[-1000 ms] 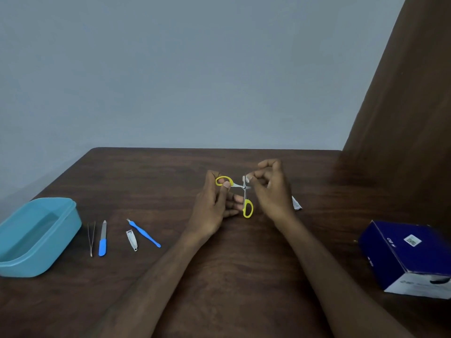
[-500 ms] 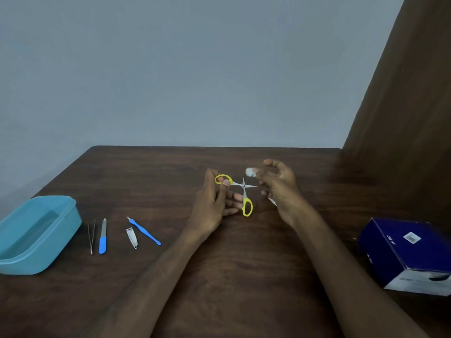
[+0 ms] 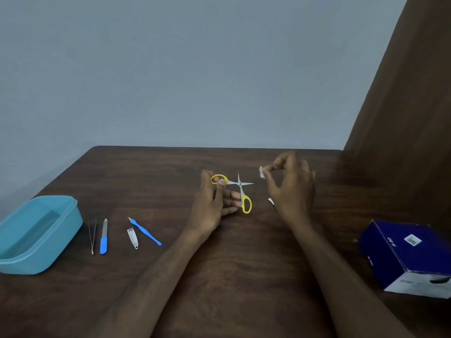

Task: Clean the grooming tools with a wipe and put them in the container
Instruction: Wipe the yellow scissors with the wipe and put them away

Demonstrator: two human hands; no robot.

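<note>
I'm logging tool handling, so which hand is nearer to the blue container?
Left. The left hand, holding the scissors by a yellow loop, is mid-table, to the right of the blue container. The right hand, pinching the wipe, is farther right.

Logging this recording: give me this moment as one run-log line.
left hand: holds scissors, blades open | right hand: pinches wipe clear of blades | container: no tools visible inside | four tools on table

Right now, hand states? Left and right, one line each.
Left hand: holding the yellow-handled scissors by one loop, blades spread open.
Right hand: pinching a small white wipe at its fingertips, apart from the scissors.
</note>
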